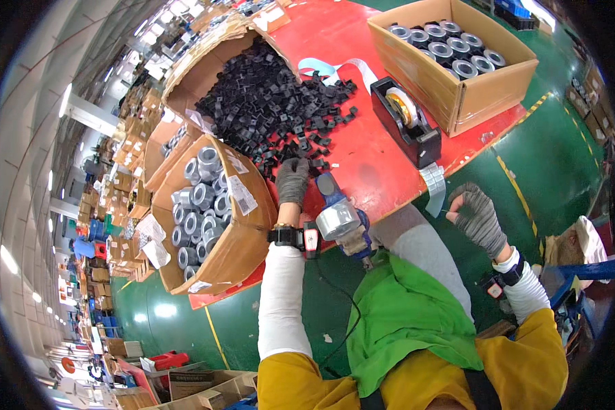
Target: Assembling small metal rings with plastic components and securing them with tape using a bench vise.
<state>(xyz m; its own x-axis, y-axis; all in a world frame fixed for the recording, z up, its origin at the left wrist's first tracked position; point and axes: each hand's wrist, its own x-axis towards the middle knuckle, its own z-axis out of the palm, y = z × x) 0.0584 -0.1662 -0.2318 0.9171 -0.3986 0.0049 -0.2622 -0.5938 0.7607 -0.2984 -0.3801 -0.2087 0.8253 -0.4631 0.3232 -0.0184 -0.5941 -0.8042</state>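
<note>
Small angular black pieces (253, 99), matte and plastic-looking, spill from a torn cardboard carton (185, 96) across the red tabletop (362, 160). Left hand (292, 182), in grey ribbed knit, at the heap's near edge: fingers bunched, grip unclear. Just beside: smooth grey cylinder (337, 221) on a blue fixture (333, 197). Right hand (480, 222) off the tabletop's edge, fingers curled; cannot tell whether they hold anything. Near it, dangling glossy strip (433, 188).
</note>
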